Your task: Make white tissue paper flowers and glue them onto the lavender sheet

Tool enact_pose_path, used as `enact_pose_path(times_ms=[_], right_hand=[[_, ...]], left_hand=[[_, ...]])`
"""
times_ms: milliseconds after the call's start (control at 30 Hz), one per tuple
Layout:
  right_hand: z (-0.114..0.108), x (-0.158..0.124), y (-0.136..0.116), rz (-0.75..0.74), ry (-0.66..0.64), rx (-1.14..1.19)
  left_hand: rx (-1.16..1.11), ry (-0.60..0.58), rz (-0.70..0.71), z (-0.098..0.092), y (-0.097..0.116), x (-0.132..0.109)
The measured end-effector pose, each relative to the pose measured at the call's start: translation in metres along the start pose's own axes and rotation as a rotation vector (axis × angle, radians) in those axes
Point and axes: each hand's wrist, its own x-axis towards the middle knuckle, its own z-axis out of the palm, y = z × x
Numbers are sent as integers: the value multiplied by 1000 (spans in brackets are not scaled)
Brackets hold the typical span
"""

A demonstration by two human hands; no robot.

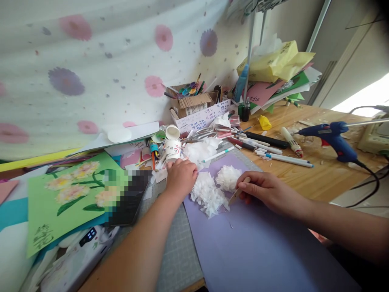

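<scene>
White ruffled paper flowers [208, 192] form clusters on a purple sheet [243, 239]. My right hand [258, 188] is closed round a small wooden stick [240, 190], its lower end at the right edge of the lower cluster. Just above the stick sits a rounder white flower [228, 177]. My left hand [181, 176] is at the sheet's upper left edge, beside the flowers and in front of a white paper cup [173, 150]. Its fingers are bent; whether they hold anything is hidden. A small glossy spot lies on the sheet below the flowers.
On the wooden table at the right lie a blue glue gun [330, 136] and several pens [282, 158]. A cardboard box [191, 101] of tools stands behind. To the left are a green flower picture [75, 194], a dark phone-like object [130, 198] and a white device [79, 259].
</scene>
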Motion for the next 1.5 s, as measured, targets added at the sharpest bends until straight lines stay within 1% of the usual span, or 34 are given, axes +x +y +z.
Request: enact_pose_path(times_ms=[267,500,700,833,933,1033,1133,1300,1433,1500], right_hand=[[1,0,-3,27,21,13],[1,1,-3,23,20,13],[1,1,-5,34,15,6],[0,1,-4,31,12,22],[0,2,-4,38,14,35],[0,3,-4,45,16,55],[0,3,-4,51,10,78],[-1,3,-3,50,14,100],[-5,1,-1,3,58,156],[-9,-1,-2,-80,116,179]], left_hand=[[-24,45,-49,3,-3,0],[-86,-20,-29,2,-3,1],[-82,-40,4,1,-3,11],[-92,-16,8,2,-2,14],[-135,19,-16,2,-3,13],[-213,56,-61,0,-5,12],[-327,102,-120,-7,-6,9],[-612,172,-217,-22,-1,1],[-871,152,-277,-33,12,-13],[-991,119,-303,-37,21,-23]])
